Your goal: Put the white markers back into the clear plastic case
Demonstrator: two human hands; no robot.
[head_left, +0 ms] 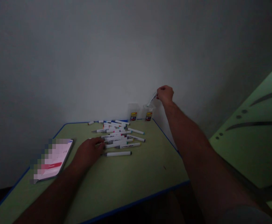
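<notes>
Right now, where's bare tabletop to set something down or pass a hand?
Table: widest patch from the black-ended marker to the near and right blue edges, bar a small dark mark. Smaller: behind the left hand, between phone and marker pile. Crowded: the pile; far right corner, two clear containers, right hand above.

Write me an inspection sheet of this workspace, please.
Surface: green table with blue edging; small dark mark at right.
Job's things: loose pile of markers; two clear tubs with labels at the far edge.
Clutter: lit phone or tablet, partly blurred, at left.
Hands: left hand at the pile, grip unclear; right hand holds a tilted marker by the right tub.
Cables: nothing seen.
Surroundings: plain wall behind; green panel at right.
</notes>
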